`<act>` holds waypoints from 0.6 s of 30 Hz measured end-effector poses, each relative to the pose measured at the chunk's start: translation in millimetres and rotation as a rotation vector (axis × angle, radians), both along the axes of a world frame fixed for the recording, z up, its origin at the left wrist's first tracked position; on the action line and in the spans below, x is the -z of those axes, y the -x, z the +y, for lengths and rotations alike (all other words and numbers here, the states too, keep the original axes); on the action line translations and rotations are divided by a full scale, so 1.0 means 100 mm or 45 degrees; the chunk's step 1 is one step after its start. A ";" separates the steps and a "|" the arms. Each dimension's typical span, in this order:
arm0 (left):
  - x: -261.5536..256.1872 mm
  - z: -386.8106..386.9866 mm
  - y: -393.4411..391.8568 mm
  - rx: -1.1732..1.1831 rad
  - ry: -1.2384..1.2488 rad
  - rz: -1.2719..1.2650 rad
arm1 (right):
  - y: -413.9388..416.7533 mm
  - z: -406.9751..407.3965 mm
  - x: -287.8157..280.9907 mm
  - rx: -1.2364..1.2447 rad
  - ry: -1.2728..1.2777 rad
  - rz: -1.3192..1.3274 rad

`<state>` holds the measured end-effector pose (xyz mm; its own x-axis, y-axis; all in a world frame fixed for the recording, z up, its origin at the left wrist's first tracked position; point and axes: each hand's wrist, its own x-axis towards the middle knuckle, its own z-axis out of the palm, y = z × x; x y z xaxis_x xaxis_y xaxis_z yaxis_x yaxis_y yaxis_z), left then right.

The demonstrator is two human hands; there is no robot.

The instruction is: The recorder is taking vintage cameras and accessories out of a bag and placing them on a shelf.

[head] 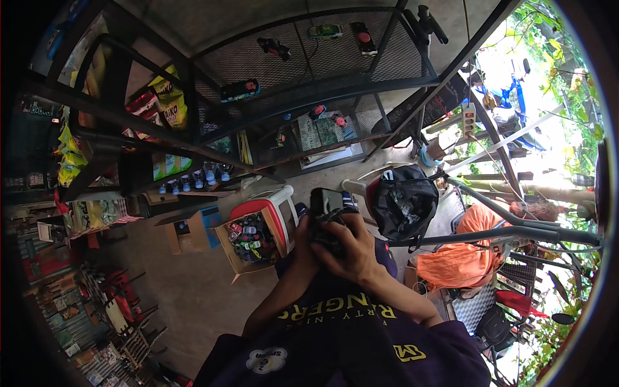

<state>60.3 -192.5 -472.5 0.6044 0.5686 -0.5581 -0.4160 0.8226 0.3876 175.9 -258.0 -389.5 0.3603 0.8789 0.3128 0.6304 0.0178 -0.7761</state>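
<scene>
Above my lap, both hands are closed around a small black object (325,234) whose exact kind is hidden by my fingers. My left hand (304,242) grips its left side, and my right hand (355,246) wraps over it from the right with bent fingers. A dark piece with a glossy, flat face (328,199) shows just beyond the fingertips; whether it is part of the same object I cannot tell. Left of my left hand is an open cardboard box (225,241) holding several small toy cars (251,242), against a red and white plastic stool (261,200).
A black bag (404,203) rests on a chair at right. Ahead stands a metal mesh rack (251,63) with several toy cars, including a green one (325,32). Snack packets (171,101) hang at left. Another cardboard box (188,234) is on the floor. A person in orange (464,246) sits at right.
</scene>
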 end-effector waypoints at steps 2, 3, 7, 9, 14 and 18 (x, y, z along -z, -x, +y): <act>-0.14 -0.03 -0.08 -0.033 0.077 -0.033 | -0.04 0.05 -0.03 -0.037 0.094 0.030; -0.21 -0.03 -0.11 -0.053 0.115 -0.050 | -0.04 0.04 -0.02 -0.036 0.094 0.029; -0.19 0.02 -0.07 -0.144 0.244 -0.134 | -0.02 -0.10 0.12 -0.023 0.040 -0.002; -0.18 0.07 -0.02 -0.196 0.298 -0.181 | -0.06 -0.17 0.22 -0.033 0.041 -0.018; -0.34 0.10 -0.01 -0.146 0.348 -0.175 | -0.25 -0.17 0.37 0.041 0.128 0.328; -0.16 -0.01 0.07 0.154 0.327 -0.377 | -0.44 0.02 0.18 0.261 0.127 0.821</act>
<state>53.2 -193.9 -456.5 0.8142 0.3480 -0.4647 -0.3727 0.9270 0.0412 220.0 -255.8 -407.2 0.6095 0.7865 -0.0993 0.0245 -0.1439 -0.9893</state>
